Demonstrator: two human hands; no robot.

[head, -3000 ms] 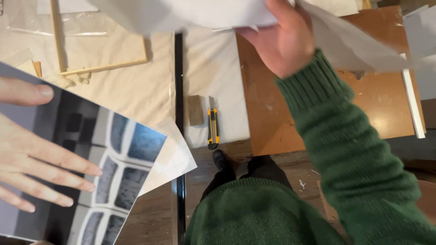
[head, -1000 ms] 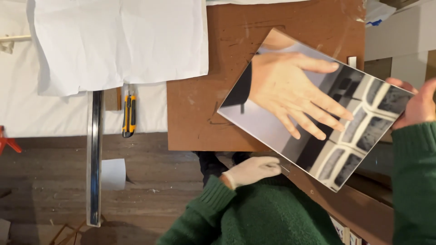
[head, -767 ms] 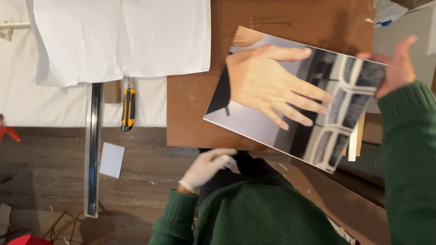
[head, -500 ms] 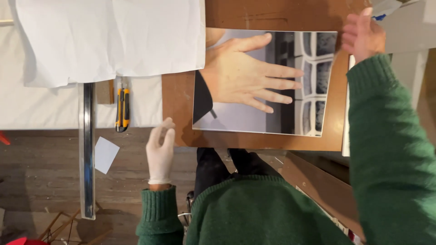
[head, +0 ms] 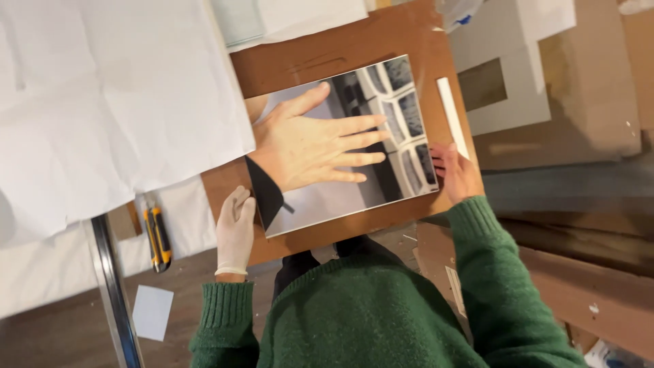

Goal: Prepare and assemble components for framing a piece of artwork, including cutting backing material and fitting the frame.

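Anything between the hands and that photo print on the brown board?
Nothing visible. The gloved left hand touches the photo print at its left edge, the bare right hand at its right edge. The print lies flat on the brown board.

**One head camera looking straight down**

A single camera, worn on the person's head, is looking steeply down over the green-sweatered chest and arms onto the surface (head: 409, 34). It is sitting close, so the brown board fills the middle while the white sheet (head: 102, 102) is running off the left and top edges. No second view is sharing the scene.
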